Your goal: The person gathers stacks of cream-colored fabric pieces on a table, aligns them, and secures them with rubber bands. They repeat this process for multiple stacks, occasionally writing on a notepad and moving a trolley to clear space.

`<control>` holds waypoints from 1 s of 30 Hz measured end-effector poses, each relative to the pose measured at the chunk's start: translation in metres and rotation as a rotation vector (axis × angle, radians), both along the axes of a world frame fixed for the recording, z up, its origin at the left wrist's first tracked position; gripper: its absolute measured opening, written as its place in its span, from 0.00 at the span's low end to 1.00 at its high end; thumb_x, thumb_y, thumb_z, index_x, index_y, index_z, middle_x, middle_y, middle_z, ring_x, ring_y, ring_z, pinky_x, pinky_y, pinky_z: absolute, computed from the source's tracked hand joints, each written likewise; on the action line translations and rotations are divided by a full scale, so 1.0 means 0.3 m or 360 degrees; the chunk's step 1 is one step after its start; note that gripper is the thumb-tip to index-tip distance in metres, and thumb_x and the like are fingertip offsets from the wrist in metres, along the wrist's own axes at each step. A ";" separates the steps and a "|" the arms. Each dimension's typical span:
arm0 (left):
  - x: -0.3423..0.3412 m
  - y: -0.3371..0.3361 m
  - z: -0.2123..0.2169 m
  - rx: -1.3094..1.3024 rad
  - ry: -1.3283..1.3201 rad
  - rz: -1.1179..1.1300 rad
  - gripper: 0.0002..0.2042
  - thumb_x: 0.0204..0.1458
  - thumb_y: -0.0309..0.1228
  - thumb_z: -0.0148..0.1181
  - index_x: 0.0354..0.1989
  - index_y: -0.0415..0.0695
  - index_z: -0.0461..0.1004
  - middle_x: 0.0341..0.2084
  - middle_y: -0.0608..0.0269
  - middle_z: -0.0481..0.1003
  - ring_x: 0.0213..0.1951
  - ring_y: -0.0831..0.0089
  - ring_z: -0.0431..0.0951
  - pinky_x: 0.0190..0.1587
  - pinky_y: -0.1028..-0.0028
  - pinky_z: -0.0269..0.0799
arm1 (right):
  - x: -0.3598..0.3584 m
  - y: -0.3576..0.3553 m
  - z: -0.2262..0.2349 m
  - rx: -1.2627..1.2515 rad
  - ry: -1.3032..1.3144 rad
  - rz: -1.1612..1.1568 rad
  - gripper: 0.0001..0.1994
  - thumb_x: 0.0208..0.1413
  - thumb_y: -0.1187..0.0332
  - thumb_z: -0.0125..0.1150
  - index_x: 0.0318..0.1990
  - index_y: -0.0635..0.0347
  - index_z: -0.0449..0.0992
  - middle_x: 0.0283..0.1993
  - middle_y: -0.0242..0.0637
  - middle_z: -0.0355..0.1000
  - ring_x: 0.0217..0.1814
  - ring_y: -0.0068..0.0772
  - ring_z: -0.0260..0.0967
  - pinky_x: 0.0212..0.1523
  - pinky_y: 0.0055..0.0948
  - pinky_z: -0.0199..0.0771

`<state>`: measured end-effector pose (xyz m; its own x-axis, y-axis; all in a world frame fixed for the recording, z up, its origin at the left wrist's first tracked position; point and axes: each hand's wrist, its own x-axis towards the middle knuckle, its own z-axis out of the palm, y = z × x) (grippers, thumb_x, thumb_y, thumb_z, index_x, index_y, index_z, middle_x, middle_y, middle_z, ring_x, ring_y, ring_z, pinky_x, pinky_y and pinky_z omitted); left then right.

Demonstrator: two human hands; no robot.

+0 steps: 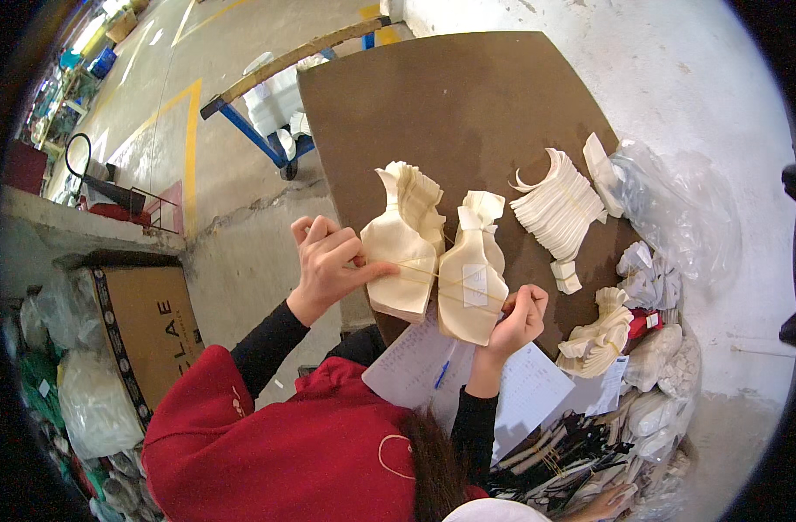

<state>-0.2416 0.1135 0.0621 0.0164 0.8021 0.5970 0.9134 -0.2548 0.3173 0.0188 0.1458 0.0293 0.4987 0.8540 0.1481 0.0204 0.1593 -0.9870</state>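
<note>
Two bundles of cut cream fabric pieces, the left bundle (400,252) and the right bundle (469,304), stand side by side at the table's near edge. Thin yellowish elastic bands (420,268) cross their fronts. The right bundle carries a small white label (474,285). My left hand (330,265) is closed at the left bundle's outer side, its thumb on the fabric, pinching the elastic band. My right hand (518,320) is closed at the right bundle's outer edge, fingertips pinched on the band, which looks stretched between both hands. The bundles' backs are hidden.
More cream stacks (559,209) lie right on the brown table (441,96), beside clear plastic bags (681,200). Written sheets (415,361) and a blue pen (441,374) lie nearest me. Dark bundled pieces (546,457) sit lower right; a cardboard box (150,322) stands left.
</note>
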 end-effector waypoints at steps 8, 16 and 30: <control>0.116 -0.071 -0.047 -0.0301 -0.1052 0.0260 0.23 0.48 0.40 0.71 0.50 0.46 0.71 0.45 0.62 0.71 0.46 0.66 0.69 0.57 0.60 0.62 | 0.013 -0.007 -0.013 -0.0149 0.0042 0.0152 0.15 0.63 0.71 0.54 0.24 0.69 0.71 0.45 0.39 0.67 0.46 0.28 0.62 0.45 0.28 0.63; 0.047 -0.007 -0.074 -0.1535 -0.2857 -0.0367 0.37 0.53 0.41 0.67 0.69 0.43 0.56 0.61 0.57 0.66 0.65 0.63 0.63 0.66 0.63 0.57 | 0.010 -0.040 0.054 -0.0721 0.0923 0.0552 0.22 0.68 0.57 0.47 0.62 0.60 0.64 0.56 0.38 0.68 0.58 0.33 0.66 0.57 0.33 0.68; 0.014 0.060 -0.035 -0.1384 -0.2111 -0.1158 0.44 0.38 0.35 0.73 0.66 0.41 0.58 0.60 0.61 0.68 0.61 0.68 0.68 0.65 0.66 0.62 | 0.077 0.032 0.194 -0.0114 0.0486 0.1015 0.46 0.59 0.34 0.44 0.75 0.56 0.44 0.75 0.43 0.47 0.76 0.40 0.46 0.73 0.37 0.47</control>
<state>-0.2375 0.1314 0.0515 0.3863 0.9204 -0.0606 -0.2704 0.1758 0.9466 0.0418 0.1554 0.0877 -0.0913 0.9957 0.0137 -0.3345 -0.0177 -0.9422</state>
